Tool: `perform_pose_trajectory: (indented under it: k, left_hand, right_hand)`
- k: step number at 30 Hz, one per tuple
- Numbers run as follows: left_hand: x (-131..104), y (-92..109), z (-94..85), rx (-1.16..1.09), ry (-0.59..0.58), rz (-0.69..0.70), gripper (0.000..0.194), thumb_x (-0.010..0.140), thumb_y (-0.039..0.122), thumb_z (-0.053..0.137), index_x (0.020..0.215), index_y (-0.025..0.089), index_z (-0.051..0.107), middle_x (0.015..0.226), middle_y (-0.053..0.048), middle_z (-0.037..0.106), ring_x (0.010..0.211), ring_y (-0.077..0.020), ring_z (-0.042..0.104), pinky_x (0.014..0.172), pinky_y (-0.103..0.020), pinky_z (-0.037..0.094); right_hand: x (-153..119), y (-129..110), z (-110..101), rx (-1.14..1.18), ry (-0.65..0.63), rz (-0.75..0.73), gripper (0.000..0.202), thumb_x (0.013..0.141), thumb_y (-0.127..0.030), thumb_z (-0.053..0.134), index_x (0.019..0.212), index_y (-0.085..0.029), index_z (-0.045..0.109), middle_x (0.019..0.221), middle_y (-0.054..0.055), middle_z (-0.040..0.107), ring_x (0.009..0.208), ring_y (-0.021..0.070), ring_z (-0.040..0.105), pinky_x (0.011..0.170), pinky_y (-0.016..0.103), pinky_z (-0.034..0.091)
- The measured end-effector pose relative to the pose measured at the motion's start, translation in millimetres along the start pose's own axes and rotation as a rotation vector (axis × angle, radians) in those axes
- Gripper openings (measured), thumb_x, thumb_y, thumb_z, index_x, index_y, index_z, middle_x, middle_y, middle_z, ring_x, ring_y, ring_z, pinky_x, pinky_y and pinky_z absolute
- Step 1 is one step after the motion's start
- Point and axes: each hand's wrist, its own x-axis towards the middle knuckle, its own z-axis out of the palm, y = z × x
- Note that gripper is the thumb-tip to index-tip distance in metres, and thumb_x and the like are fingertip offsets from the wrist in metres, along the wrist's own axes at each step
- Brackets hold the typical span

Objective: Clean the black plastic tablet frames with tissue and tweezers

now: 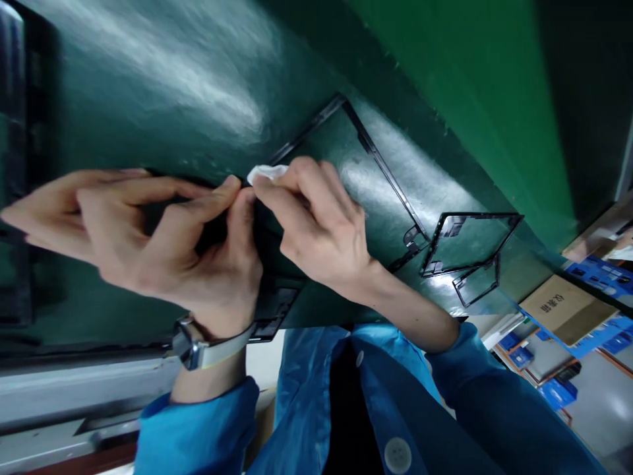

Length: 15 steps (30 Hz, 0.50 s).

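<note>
A thin black rectangular frame (390,177) lies partly under my hands on the green work surface. My left hand (198,237), wearing a wristwatch, pinches the frame's edge between thumb and forefinger. Right beside those fingertips, my right hand (321,224) is closed on a small white wad of cloth or tissue (267,173) pressed at the same edge. The hands hide the frame's near part, and the contact point itself is partly covered. Below the left wrist a dark part (279,307) shows, perhaps belonging to this frame.
More black frames (469,216) overlap on the right, a smaller one (477,280) below. Another dark frame (17,165) stands at the far left edge. A cardboard box (566,307) and blue bins (558,394) are at lower right. The green work surface (123,99) extends behind the hands.
</note>
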Motion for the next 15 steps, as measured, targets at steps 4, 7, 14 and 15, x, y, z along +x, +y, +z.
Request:
perform_pose_trajectory:
  k: [4, 7, 14, 15]
  left_hand:
    - [-3, -3, 1.7, 0.103, 0.091, 0.210, 0.029, 0.094, 0.053, 0.080, 0.098, 0.025, 0.088, 0.102, -0.010, 0.077, 0.126, -0.0360, 0.067, 0.118, -0.061, 0.045]
    - [-6, -4, 5.7, 0.066, 0.136, 0.226, 0.021, 0.093, 0.047, 0.084, 0.100, 0.027, 0.088, 0.104, -0.009, 0.078, 0.128, -0.0363, 0.069, 0.123, -0.066, 0.040]
    - [-6, -1, 10.8, 0.128, 0.106, 0.184, 0.013, 0.094, 0.044, 0.084, 0.100, 0.033, 0.086, 0.104, -0.009, 0.079, 0.122, -0.0324, 0.065, 0.119, -0.063, 0.039]
    - [-6, 2, 10.7, 0.146, 0.088, 0.177, 0.012, 0.095, 0.044, 0.083, 0.099, 0.033, 0.085, 0.105, -0.009, 0.079, 0.120, -0.0318, 0.065, 0.114, -0.059, 0.042]
  right_hand:
    - [12, 17, -5, 0.013, 0.236, 0.048, 0.048, 0.119, -0.019, 0.036, 0.114, -0.025, 0.083, 0.106, 0.005, 0.071, 0.109, 0.0141, 0.067, 0.097, 0.024, 0.061]
    - [22, 22, -6, -0.066, 0.351, 0.122, 0.048, 0.118, -0.017, 0.036, 0.106, -0.022, 0.083, 0.097, 0.008, 0.065, 0.100, 0.0179, 0.063, 0.089, 0.030, 0.061]
    - [12, 36, -5, 0.122, 0.325, -0.070, 0.033, 0.114, -0.012, 0.048, 0.109, -0.020, 0.079, 0.099, 0.004, 0.064, 0.100, 0.0148, 0.066, 0.091, 0.030, 0.062]
    - [10, 47, -12, 0.156, 0.389, -0.099, 0.027, 0.113, -0.014, 0.053, 0.106, -0.020, 0.079, 0.099, 0.003, 0.065, 0.096, 0.0140, 0.067, 0.086, 0.029, 0.062]
